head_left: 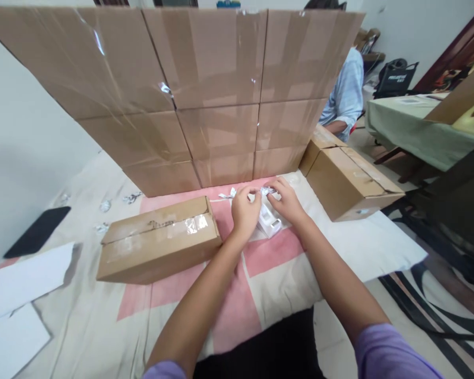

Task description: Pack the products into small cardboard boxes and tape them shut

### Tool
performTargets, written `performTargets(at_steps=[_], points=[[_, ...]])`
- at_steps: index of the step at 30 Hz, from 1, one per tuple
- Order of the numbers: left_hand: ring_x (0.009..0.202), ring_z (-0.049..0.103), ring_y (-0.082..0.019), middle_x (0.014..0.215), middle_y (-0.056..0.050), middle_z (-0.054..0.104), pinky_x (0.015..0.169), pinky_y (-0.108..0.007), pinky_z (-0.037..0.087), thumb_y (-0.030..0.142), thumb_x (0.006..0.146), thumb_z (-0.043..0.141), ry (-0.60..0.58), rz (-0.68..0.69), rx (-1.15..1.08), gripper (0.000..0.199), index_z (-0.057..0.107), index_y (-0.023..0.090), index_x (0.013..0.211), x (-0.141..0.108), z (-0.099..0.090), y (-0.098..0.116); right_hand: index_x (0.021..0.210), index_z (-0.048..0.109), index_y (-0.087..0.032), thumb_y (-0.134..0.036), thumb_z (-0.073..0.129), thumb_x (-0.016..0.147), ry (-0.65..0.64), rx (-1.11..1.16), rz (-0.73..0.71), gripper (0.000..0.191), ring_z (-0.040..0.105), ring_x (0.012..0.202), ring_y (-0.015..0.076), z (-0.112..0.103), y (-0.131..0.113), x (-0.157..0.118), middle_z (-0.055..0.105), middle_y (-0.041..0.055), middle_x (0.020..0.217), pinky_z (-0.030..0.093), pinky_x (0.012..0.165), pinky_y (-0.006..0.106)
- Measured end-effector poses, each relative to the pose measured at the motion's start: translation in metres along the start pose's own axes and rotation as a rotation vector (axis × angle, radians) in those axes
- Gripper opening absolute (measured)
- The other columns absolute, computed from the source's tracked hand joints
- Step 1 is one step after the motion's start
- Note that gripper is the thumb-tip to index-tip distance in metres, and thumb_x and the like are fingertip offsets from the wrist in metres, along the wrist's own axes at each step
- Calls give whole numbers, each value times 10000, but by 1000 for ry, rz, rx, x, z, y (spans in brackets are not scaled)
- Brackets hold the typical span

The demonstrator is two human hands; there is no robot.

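Over the pink and cream cloth (256,258), both hands meet in front of the wall of boxes. My left hand (245,208) is closed, thumb and forefinger pinched at the left end of a small crumpled shiny piece (266,191). Closed on the other end of that piece is my right hand (286,202). Whether it is foil, film or tape I cannot tell. Just below the fingers lies a small white plastic object (269,222), partly covered by my left hand. A crumpled pale scrap (228,194) lies left of the hands.
Taped cardboard boxes (217,95) form a wall ahead. One carton (161,239) stands at left, another (351,176) at right. Crumpled scraps (105,206), a dark flat object (37,231) and white sheets (27,279) lie left. A person (345,95) sits beyond the boxes.
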State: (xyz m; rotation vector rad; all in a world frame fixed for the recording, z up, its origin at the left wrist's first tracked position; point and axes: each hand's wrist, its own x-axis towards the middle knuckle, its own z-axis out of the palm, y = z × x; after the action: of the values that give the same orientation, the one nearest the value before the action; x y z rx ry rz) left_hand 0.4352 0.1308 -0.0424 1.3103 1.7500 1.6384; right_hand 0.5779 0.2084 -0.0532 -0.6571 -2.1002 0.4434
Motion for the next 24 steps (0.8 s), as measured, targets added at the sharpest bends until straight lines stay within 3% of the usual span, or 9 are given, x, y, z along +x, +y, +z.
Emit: performTargets(at_steps=[3, 8, 11, 16, 24], points=[[798, 631, -165, 935, -26, 746, 796, -300, 475, 172, 879, 626, -2, 17, 18, 109, 724, 203, 914, 0, -3, -1, 1133, 642, -228, -168, 565, 852, -5, 1, 20, 298, 592, 1032, 258, 4, -3, -1, 580, 88, 1080, 519, 940, 435], [841, 674, -172, 987, -31, 769, 811, -296, 495, 174, 895, 621, -7, 9, 25, 113, 722, 202, 937, -2, -1, -2, 1398, 546, -267, -242, 655, 816, -91, 10, 11, 593, 501, 1281, 307, 2, -8, -3, 526, 115, 1331, 471, 1069, 491], [855, 685, -178, 970, -36, 770, 813, -295, 496, 170, 909, 611, -9, 12, 39, 112, 716, 201, 931, -3, -2, -2, 1329, 611, -273, -311, 687, 850, -106, 11, -11, 487, 549, 1228, 298, -1, -7, -2, 614, 103, 1291, 489, 1031, 482], [834, 683, -173, 979, -30, 772, 806, -288, 492, 163, 911, 621, -10, 36, 29, 110, 708, 205, 963, -4, -3, -2, 1069, 715, -245, -364, 667, 914, -28, -3, -52, 201, 660, 962, 256, 0, -3, -1, 746, 74, 1014, 520, 926, 445], [890, 658, -202, 1036, -24, 751, 776, -314, 454, 155, 879, 657, 24, 47, 206, 85, 693, 229, 898, -7, -5, 6, 982, 700, -237, -326, 669, 924, 86, -71, -121, 111, 672, 852, 233, 9, -6, -3, 741, 58, 906, 536, 802, 396]])
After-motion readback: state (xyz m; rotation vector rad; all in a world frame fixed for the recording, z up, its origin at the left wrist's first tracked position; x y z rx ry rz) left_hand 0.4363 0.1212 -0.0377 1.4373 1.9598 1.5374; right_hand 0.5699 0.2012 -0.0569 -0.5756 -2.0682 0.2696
